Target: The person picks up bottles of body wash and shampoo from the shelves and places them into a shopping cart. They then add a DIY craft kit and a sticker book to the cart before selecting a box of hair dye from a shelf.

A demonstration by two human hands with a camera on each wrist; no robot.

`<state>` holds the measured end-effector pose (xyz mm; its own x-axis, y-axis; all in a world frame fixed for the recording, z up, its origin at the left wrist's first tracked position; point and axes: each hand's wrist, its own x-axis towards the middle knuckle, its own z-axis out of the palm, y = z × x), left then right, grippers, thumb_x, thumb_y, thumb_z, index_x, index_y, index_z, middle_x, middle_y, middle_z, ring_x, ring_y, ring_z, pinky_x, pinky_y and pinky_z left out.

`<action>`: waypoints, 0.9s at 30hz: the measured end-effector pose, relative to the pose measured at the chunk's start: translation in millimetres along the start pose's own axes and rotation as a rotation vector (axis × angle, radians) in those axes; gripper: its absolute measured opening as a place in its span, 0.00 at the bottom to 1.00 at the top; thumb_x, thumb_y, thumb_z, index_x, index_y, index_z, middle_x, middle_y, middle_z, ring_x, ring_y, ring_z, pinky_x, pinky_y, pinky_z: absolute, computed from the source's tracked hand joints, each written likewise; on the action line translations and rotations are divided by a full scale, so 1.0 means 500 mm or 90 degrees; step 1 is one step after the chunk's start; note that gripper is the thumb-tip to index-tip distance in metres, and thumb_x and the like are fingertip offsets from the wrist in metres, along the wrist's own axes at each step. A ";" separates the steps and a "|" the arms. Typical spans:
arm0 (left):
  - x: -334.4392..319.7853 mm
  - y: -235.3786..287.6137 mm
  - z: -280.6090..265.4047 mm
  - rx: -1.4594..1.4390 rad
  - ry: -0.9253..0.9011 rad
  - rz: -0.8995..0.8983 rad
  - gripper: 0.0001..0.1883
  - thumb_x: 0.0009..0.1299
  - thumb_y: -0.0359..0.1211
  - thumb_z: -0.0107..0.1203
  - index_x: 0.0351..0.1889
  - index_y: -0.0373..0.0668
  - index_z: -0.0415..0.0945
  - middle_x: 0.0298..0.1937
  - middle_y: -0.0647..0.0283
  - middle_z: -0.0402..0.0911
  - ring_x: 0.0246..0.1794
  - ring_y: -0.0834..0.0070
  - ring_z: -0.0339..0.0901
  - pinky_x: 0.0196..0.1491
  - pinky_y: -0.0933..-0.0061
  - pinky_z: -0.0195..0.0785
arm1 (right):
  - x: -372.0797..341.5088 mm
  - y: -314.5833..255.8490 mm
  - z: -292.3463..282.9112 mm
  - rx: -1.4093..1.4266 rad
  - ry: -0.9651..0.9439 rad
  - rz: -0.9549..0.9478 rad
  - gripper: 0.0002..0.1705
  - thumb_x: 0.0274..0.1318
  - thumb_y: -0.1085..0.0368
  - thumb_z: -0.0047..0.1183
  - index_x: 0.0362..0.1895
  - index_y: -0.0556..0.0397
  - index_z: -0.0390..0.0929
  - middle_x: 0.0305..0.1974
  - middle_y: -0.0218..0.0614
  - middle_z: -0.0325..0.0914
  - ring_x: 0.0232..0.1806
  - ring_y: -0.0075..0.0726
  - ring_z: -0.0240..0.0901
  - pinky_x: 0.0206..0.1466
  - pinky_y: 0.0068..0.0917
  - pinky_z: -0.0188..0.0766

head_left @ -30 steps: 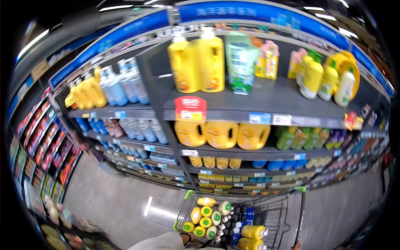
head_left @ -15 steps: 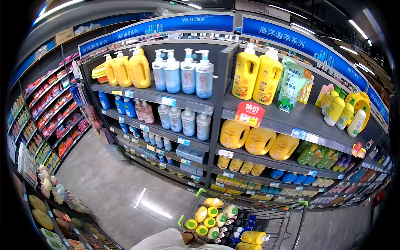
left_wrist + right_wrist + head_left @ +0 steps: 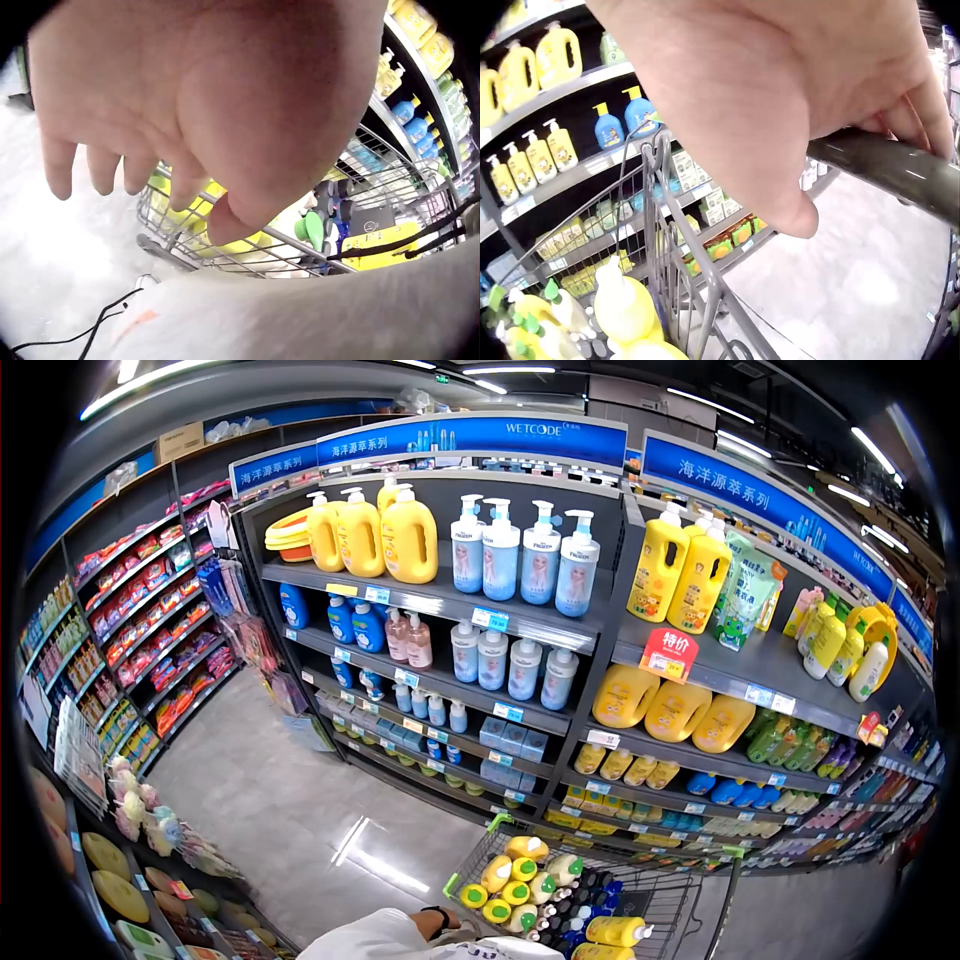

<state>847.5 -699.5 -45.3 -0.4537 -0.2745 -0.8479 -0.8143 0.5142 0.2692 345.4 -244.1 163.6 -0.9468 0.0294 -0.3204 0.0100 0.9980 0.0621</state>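
Observation:
My left hand (image 3: 202, 97) hangs beside the shopping cart in the left wrist view, fingers extended loosely and holding nothing. In the right wrist view, my right hand (image 3: 780, 97) grips the dark cart handle (image 3: 892, 169), with the thumb below it and the fingers around its far side. The wire cart (image 3: 672, 880) stands at the bottom of the head view. Inside are several yellow and green-capped bottles, dark and blue items, and yellow pump bottles (image 3: 617, 931) lying on their sides.
Ahead, a tall shelf (image 3: 520, 613) carries yellow jugs (image 3: 410, 540), blue pump bottles (image 3: 577, 565) and a green pouch (image 3: 745, 595). Colourful packets (image 3: 175, 705) fill racks at the far left. Grey floor (image 3: 290, 760) lies left of the cart; another display (image 3: 120, 895) borders it at lower left.
The head view has turned left, so the shelf and cart sit further right in it, and more of the blue bottles' shelf shows. The bottles in the cart look unchanged.

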 end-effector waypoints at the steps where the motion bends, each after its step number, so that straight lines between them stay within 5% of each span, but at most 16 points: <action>1: -0.027 -0.014 -0.007 -0.025 -0.041 -0.017 0.29 0.62 0.51 0.45 0.53 0.41 0.76 0.58 0.49 0.74 0.60 0.57 0.70 0.60 0.59 0.61 | 0.000 0.001 0.010 -0.018 -0.002 -0.008 0.21 0.58 0.57 0.45 0.52 0.55 0.74 0.52 0.50 0.74 0.56 0.44 0.71 0.54 0.40 0.70; 7: -0.054 -0.116 0.019 -0.138 0.010 -0.139 0.30 0.62 0.51 0.48 0.59 0.45 0.73 0.63 0.55 0.71 0.64 0.62 0.66 0.63 0.64 0.58 | 0.118 0.020 0.168 -0.336 0.059 -0.133 0.16 0.59 0.62 0.44 0.49 0.52 0.77 0.51 0.46 0.76 0.54 0.39 0.73 0.50 0.40 0.72; 8: -0.046 -0.127 0.023 -0.149 0.036 -0.188 0.30 0.62 0.52 0.47 0.58 0.45 0.73 0.63 0.57 0.71 0.64 0.64 0.66 0.63 0.64 0.59 | -0.038 -0.044 0.028 -0.102 0.031 -0.086 0.16 0.61 0.62 0.41 0.47 0.50 0.78 0.50 0.42 0.77 0.52 0.39 0.75 0.49 0.42 0.72; 9: -0.080 -0.119 -0.004 -0.172 0.073 -0.192 0.30 0.63 0.53 0.46 0.58 0.47 0.74 0.62 0.57 0.72 0.63 0.64 0.68 0.63 0.65 0.59 | 0.019 -0.017 0.083 -0.144 -0.056 -0.126 0.18 0.62 0.60 0.39 0.50 0.50 0.76 0.51 0.43 0.77 0.52 0.44 0.75 0.51 0.43 0.71; 12: -0.006 -0.156 -0.051 0.015 0.168 0.071 0.23 0.63 0.49 0.46 0.49 0.46 0.77 0.53 0.54 0.78 0.55 0.59 0.74 0.56 0.61 0.66 | -0.111 -0.089 -0.033 -0.050 -0.025 -0.079 0.23 0.61 0.58 0.37 0.57 0.51 0.70 0.57 0.49 0.71 0.60 0.52 0.67 0.59 0.46 0.65; 13: -0.002 -0.169 -0.109 0.130 0.198 0.122 0.20 0.64 0.45 0.45 0.45 0.44 0.78 0.49 0.54 0.79 0.52 0.58 0.75 0.52 0.60 0.68 | -0.026 -0.038 0.061 -0.003 -0.032 -0.132 0.23 0.60 0.59 0.37 0.57 0.52 0.71 0.58 0.52 0.69 0.61 0.54 0.65 0.60 0.45 0.64; 14: 0.012 -0.182 -0.161 0.092 0.276 0.120 0.18 0.66 0.43 0.43 0.44 0.44 0.77 0.47 0.52 0.79 0.48 0.55 0.76 0.50 0.57 0.69 | -0.095 -0.084 -0.014 0.011 -0.083 -0.104 0.22 0.59 0.61 0.36 0.56 0.52 0.71 0.58 0.54 0.68 0.62 0.55 0.63 0.60 0.46 0.64; 16: -0.025 -0.154 -0.289 -0.094 0.577 0.207 0.19 0.68 0.45 0.41 0.36 0.39 0.75 0.41 0.49 0.79 0.43 0.50 0.76 0.47 0.54 0.69 | -0.033 -0.079 0.064 -0.011 -0.015 -0.130 0.22 0.58 0.56 0.44 0.51 0.57 0.72 0.49 0.52 0.75 0.52 0.54 0.72 0.52 0.43 0.68; 17: -0.172 -0.056 -0.401 -0.207 0.554 0.135 0.18 0.67 0.42 0.44 0.41 0.38 0.76 0.41 0.48 0.79 0.45 0.51 0.76 0.48 0.56 0.69 | 0.029 -0.065 0.124 -0.020 0.056 -0.111 0.20 0.55 0.58 0.51 0.47 0.58 0.73 0.42 0.51 0.79 0.45 0.53 0.77 0.45 0.43 0.73; 20: -0.226 -0.032 -0.604 -0.348 0.659 0.269 0.18 0.64 0.36 0.51 0.49 0.38 0.76 0.44 0.49 0.80 0.48 0.55 0.76 0.51 0.63 0.69 | -0.036 -0.123 0.038 0.209 -0.108 -0.011 0.19 0.43 0.70 0.53 0.44 0.58 0.72 0.41 0.52 0.79 0.47 0.50 0.77 0.45 0.43 0.75; 22: -0.312 -0.017 -0.734 -0.347 0.686 0.330 0.18 0.65 0.34 0.52 0.52 0.39 0.75 0.48 0.52 0.79 0.49 0.63 0.76 0.50 0.68 0.69 | 0.006 -0.119 0.077 -0.011 -0.033 -0.094 0.19 0.52 0.64 0.53 0.48 0.56 0.73 0.45 0.54 0.77 0.50 0.58 0.74 0.51 0.45 0.71; 23: -0.376 -0.003 -0.787 -0.294 0.728 0.373 0.17 0.66 0.33 0.52 0.53 0.40 0.75 0.49 0.55 0.78 0.48 0.69 0.75 0.48 0.72 0.70 | 0.038 -0.118 0.100 0.017 -0.031 -0.082 0.17 0.48 0.64 0.53 0.44 0.56 0.72 0.46 0.53 0.77 0.53 0.57 0.72 0.52 0.45 0.71; 25: -0.472 0.008 -0.875 -0.271 0.725 0.462 0.17 0.68 0.32 0.51 0.54 0.40 0.73 0.57 0.58 0.73 0.52 0.71 0.73 0.49 0.72 0.70 | 0.046 -0.129 0.104 0.016 -0.004 -0.051 0.19 0.49 0.64 0.53 0.47 0.54 0.71 0.47 0.52 0.76 0.52 0.57 0.73 0.51 0.45 0.72; 27: -0.571 0.002 -0.947 -0.262 0.683 0.577 0.17 0.67 0.31 0.52 0.53 0.40 0.74 0.57 0.55 0.74 0.56 0.62 0.73 0.55 0.69 0.66 | -0.069 -0.230 0.006 0.085 0.203 -0.032 0.21 0.48 0.65 0.56 0.48 0.53 0.72 0.41 0.52 0.77 0.44 0.57 0.75 0.45 0.46 0.73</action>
<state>804.5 -1005.2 413.1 -0.7523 -0.5456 0.3693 -0.0697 0.6233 0.7788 377.9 -359.4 164.9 -0.9998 -0.0180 -0.0065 -0.0174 0.9968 -0.0779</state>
